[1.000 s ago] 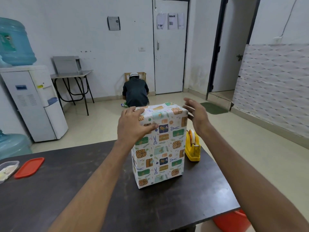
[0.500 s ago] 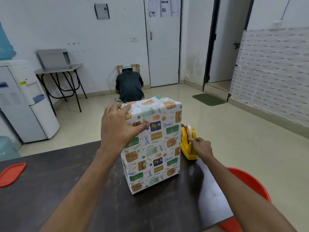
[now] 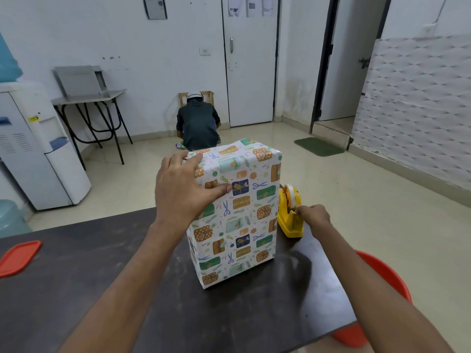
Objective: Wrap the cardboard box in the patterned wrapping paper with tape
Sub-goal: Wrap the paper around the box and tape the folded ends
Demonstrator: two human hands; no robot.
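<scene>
The cardboard box (image 3: pixel 237 212), fully covered in patterned wrapping paper (image 3: pixel 257 174) printed with gifts and scissors, stands upright on its short end near the far right part of the dark tabletop (image 3: pixel 102 263). Your left hand (image 3: pixel 183 189) grips its upper left corner: the fingers curl over the top edge and the thumb presses flat on the near face. Just beside the box on its right sits a yellow tape dispenser (image 3: pixel 289 220) carrying a roll of tape (image 3: pixel 288 194). Your right hand (image 3: pixel 314 216) reaches it from the near side, its fingertips drawn together in a pinch on the tape at the cutter end. The two hands are well apart, with the box between them. A red lid (image 3: pixel 19 254) lies at the tabletop's left edge. Below the right edge an orange round tub (image 3: pixel 382 276) shows on the floor. Beyond the tabletop, a person (image 3: pixel 197 123) crouches facing away near a white door (image 3: pixel 251 72); a water dispenser (image 3: pixel 38 154) stands at left.
</scene>
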